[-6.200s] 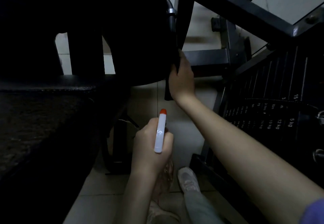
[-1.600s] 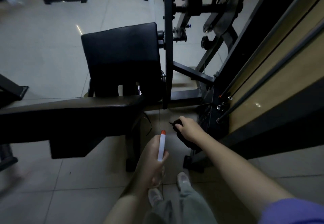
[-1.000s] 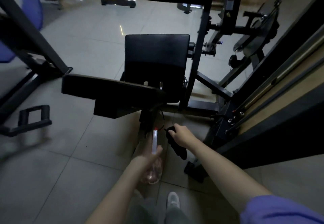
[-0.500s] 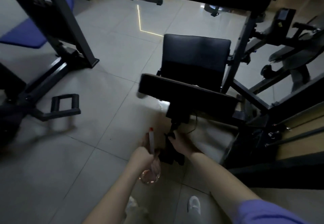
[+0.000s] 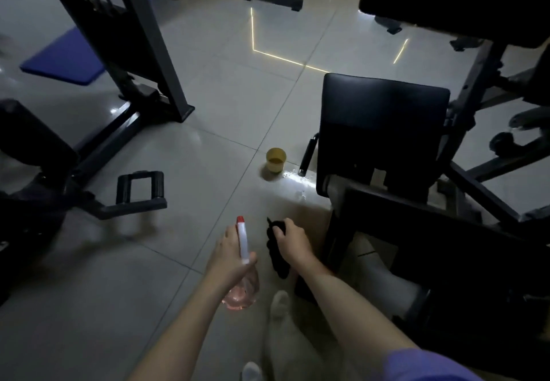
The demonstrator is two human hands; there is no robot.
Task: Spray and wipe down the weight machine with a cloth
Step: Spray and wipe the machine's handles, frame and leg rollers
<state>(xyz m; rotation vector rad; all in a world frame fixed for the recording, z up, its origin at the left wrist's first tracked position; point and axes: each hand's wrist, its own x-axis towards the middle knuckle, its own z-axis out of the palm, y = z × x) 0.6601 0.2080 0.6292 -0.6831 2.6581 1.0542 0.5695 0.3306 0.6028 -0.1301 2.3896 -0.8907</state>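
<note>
My left hand (image 5: 230, 257) grips a clear spray bottle (image 5: 241, 289) with a white head and red nozzle tip, held over the tiled floor in the lower middle. Just to its right, my right hand (image 5: 290, 242) grips a dark cloth (image 5: 276, 257) that hangs down below the fist. The weight machine (image 5: 384, 118) with its black padded seat stands to the right of both hands. Neither hand touches it.
A small yellow cup (image 5: 276, 159) stands on the floor beside the seat, with a wet patch next to it. Another black machine frame (image 5: 119, 53) and a foot bar (image 5: 140, 190) stand at the left. A blue mat (image 5: 64, 59) lies far left.
My view has swung left and away from the weight stack. Both hands have drawn back from the machine and now hang together over the floor, still holding bottle and cloth.
</note>
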